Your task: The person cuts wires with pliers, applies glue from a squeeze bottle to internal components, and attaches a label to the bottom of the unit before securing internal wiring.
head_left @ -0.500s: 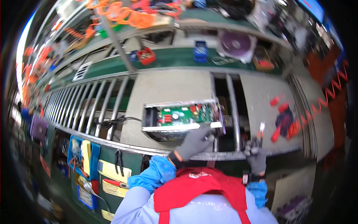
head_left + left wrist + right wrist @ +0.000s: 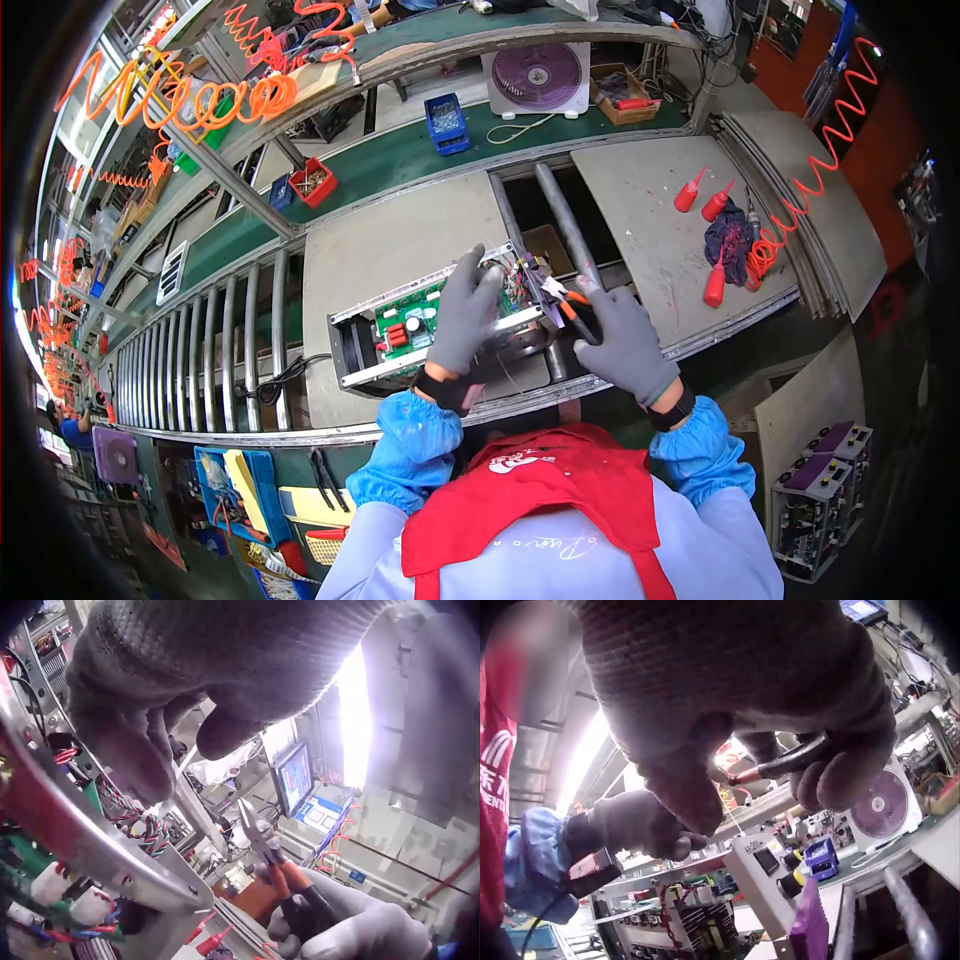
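Note:
An open metal case [image 2: 387, 377] with a green circuit board [image 2: 428, 308] inside lies on the work surface. My left hand [image 2: 465, 318], in a grey glove, reaches over the case's right part. In the left wrist view its bent fingers are close to a bundle of twisted wires [image 2: 154, 832], with the thumb apart from them. My gloved right hand [image 2: 630, 345] grips wire cutters [image 2: 279, 871] by their orange-and-black handles. The cutters' silver jaws point at the case's right end, beside its purple panel [image 2: 810, 922].
Metal rollers [image 2: 230, 345] run to the left of the case, and a black cable [image 2: 275, 385] lies across them. Red squeeze bottles [image 2: 713, 285] and a dark rag [image 2: 728, 242] lie on the board at right. A purple fan [image 2: 538, 77] stands at the back.
My right hand has brought the cutters up and left to the case's right end. My left hand has moved from the case's near edge to over its inside. The head view has shifted.

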The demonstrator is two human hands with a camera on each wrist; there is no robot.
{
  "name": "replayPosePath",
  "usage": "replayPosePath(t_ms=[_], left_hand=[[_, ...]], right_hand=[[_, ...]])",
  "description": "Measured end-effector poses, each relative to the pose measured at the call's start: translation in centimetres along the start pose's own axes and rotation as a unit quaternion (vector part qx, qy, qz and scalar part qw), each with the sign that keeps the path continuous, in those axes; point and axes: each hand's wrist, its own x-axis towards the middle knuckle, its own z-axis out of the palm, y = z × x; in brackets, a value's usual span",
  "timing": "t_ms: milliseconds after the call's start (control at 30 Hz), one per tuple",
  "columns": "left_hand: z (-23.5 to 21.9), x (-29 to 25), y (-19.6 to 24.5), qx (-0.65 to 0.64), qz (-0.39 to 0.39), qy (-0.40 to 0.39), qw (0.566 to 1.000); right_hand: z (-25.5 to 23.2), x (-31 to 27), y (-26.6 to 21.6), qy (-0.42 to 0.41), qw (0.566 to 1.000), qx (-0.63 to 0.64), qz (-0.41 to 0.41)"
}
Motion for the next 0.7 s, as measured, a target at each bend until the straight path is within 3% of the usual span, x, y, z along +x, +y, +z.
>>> replayPosePath(t_ms=[100, 300, 400, 700], left_hand=[[0.6, 1.1, 0.3, -0.013, -0.006, -0.026, 1.0], [1.1, 1.8, 0.6, -0.031, -0.04, -0.013, 0.999], [1.1, 1.8, 0.2, -0.015, -0.02, 0.006, 1.0], [1.1, 0.6, 1.1, -0.016, -0.009, 0.002, 1.0]], right_hand=[[0.0, 1.8, 0.0, -0.013, 0.994, -0.106, -0.036], [0.5, 3.5, 0.4, -0.002, 0.986, -0.143, -0.083], [0.3, 4.0, 0.0, -0.047, 0.987, -0.138, -0.067], [1.8, 4.9, 0.1, -0.071, 0.99, -0.115, -0.032]])
